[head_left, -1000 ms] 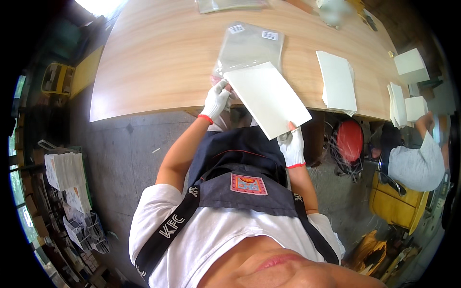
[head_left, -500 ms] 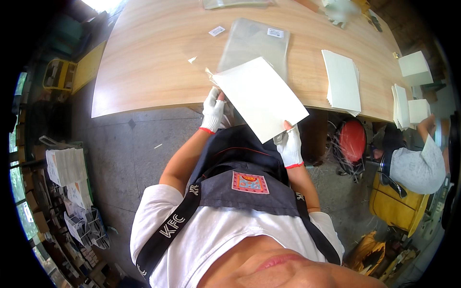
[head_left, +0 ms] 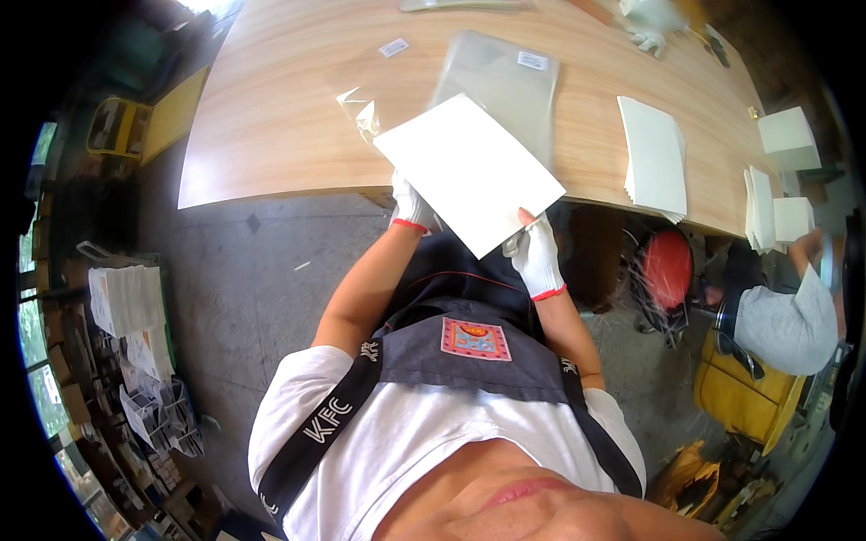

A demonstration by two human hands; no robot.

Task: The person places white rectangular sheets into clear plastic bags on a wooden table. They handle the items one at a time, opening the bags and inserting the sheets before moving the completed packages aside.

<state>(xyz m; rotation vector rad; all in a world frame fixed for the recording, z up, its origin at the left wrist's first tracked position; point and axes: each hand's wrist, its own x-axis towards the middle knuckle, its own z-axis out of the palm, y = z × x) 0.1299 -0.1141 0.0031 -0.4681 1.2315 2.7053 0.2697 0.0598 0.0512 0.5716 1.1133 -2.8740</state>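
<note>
A white rectangular sheet [head_left: 469, 176], tilted and blank on top, is held over the table's near edge. My right hand [head_left: 538, 255], in a white glove with bare thumb tip, closes on its near right edge, thumb on top. My left hand [head_left: 413, 200], also gloved, reaches under the sheet's left side; its fingers are hidden there. Crumpled clear film [head_left: 365, 117] sticks out past the sheet's far left corner; whether it joins the sheet I cannot tell. Beyond the sheet lies a stack of clear plastic sleeves [head_left: 505, 72] with a small label.
Stacked white sheets [head_left: 651, 153] lie to the right on the wooden table [head_left: 271, 135]. A loose label [head_left: 394, 48] is on the far left. A person in a grey shirt [head_left: 785, 320] sits at the right by a yellow chair [head_left: 749, 388]. A red seat [head_left: 667, 268] stands under the table edge.
The sheet has shifted left and slightly nearer. My left hand has slid beneath it from beside its left edge. More clear film now shows at the far left corner.
</note>
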